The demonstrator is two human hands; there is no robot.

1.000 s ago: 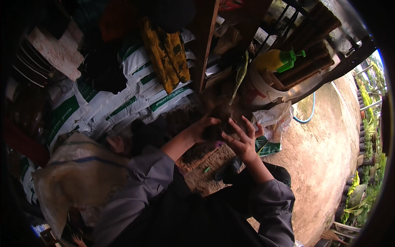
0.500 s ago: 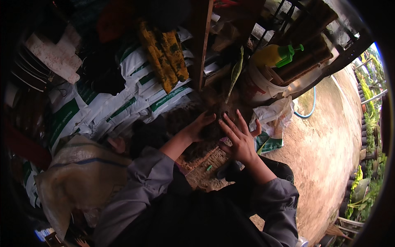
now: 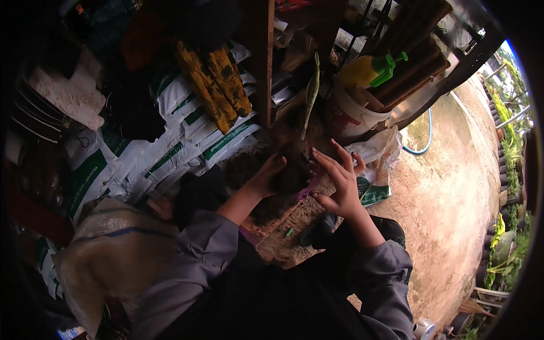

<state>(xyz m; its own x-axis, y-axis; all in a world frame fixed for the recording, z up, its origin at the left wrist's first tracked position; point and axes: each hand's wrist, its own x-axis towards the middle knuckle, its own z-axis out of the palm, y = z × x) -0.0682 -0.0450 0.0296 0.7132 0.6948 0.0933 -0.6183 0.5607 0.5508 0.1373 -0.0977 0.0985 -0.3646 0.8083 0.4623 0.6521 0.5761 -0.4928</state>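
Note:
A tall, narrow-leaved plant (image 3: 311,105) stands upright in a dark clump of soil (image 3: 293,170); whether a pot surrounds the clump is too dark to tell. My left hand (image 3: 265,177) curves around the clump's left side, thumb on top, its other fingers mostly hidden. On the right, my right hand (image 3: 343,180) is spread, with fingertips at the clump's edge. Beneath them lies a tray-like bed of dark soil with a purple edge (image 3: 306,190).
A white bucket (image 3: 362,122) with a yellow-and-green spray bottle (image 3: 362,71) stands beyond my right hand, near a crumpled white bag (image 3: 379,153). White-and-green sacks (image 3: 170,150) are stacked at left, a tan woven sack (image 3: 113,243) nearer. A wooden post (image 3: 263,68) rises behind.
My right hand has drawn slightly right, its fingers spread wider and away from the soil's top. The plant and soil clump sit a little further left in view, which has also shifted slightly.

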